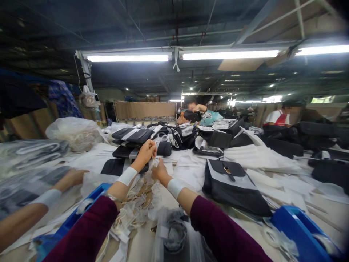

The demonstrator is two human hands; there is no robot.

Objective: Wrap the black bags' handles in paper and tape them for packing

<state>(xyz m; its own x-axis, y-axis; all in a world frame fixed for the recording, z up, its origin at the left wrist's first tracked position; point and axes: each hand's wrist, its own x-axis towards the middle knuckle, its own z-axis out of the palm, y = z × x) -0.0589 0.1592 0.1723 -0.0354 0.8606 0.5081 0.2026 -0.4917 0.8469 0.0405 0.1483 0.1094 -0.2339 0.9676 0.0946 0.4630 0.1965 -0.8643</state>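
My left hand point(147, 152) is raised over the middle of the table, its thumb and fingers pinched on a thin pale string point(154, 158). Just below and to its right, my right hand point(160, 171) has its fingers closed at the lower part of that string; its fingertips are partly hidden. Under both hands lies a heap of brown tags with pale strings point(136, 205). Close to my body is a rolled grey strap point(176, 234) in clear plastic. A black bag with a gold buckle point(227, 174) lies to the right of my right hand.
A co-worker's hand point(75, 178) reaches in from the left over plastic-wrapped goods. Blue tape dispensers stand at left point(68, 218) and right point(300, 229). Stacked black bags point(133, 134) and white sheets point(256, 156) cover the far side. Two people are beyond the table.
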